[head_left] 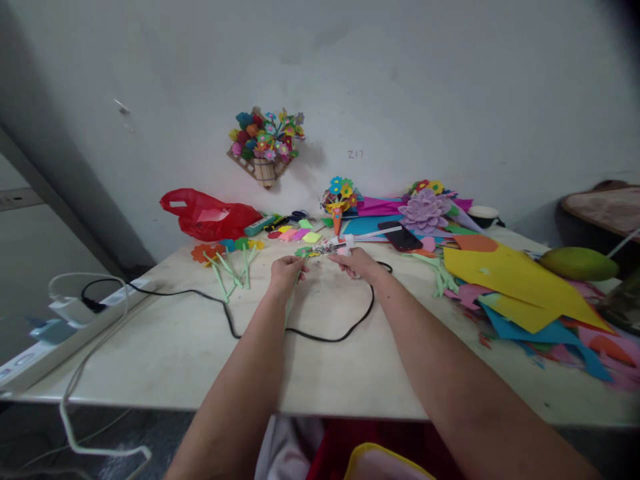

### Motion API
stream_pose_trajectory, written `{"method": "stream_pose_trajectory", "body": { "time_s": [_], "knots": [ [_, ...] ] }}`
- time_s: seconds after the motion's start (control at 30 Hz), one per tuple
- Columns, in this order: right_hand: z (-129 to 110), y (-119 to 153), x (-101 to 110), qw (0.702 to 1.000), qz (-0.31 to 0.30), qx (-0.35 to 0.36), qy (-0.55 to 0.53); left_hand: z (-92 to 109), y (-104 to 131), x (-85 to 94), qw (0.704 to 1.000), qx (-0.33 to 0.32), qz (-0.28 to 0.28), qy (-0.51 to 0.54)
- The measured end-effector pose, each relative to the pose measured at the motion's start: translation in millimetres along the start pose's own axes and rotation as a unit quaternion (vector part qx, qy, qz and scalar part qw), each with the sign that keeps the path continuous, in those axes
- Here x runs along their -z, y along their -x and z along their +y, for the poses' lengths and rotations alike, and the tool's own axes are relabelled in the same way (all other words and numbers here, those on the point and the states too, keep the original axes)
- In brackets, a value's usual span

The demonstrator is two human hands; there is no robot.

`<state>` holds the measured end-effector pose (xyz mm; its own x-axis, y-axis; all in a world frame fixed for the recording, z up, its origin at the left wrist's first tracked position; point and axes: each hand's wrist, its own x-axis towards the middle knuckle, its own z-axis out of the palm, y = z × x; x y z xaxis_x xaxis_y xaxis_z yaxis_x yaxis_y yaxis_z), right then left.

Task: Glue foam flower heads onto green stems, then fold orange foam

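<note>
Pinched in my left hand (289, 272) is a thin pale green paper stem (289, 308), hanging down toward the tabletop. A small green flower piece (303, 252) shows just past my left fingertips; whether it is joined to the stem I cannot tell. My right hand (354, 262) is wrapped around a white glue gun (349, 241), its nozzle end pointing left toward the flower piece. A long whitish glue stick (377, 233) sticks out of the gun's back. Both hands are close together above the middle of the table.
Left of my hands lie finished foam flowers (207, 253) with green stems. A black cord (340, 339) loops across the table to a power strip (65, 333). Coloured foam sheets (520, 280), a phone (400, 236) and loose stems (440, 273) are on the right. A red bag (210, 217) sits behind.
</note>
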<state>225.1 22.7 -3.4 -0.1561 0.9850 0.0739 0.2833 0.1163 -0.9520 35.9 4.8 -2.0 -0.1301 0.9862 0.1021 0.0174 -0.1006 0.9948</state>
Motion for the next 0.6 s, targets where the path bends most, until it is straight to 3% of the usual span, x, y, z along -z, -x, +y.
{"method": "stream_pose_trajectory", "body": {
  "time_s": [0.6],
  "knots": [
    [0.4,-1.7,-0.6,1.0,0.005,-0.002,-0.007,0.2,0.8,0.0,1.0,0.001,-0.003,0.003]
  ]
}}
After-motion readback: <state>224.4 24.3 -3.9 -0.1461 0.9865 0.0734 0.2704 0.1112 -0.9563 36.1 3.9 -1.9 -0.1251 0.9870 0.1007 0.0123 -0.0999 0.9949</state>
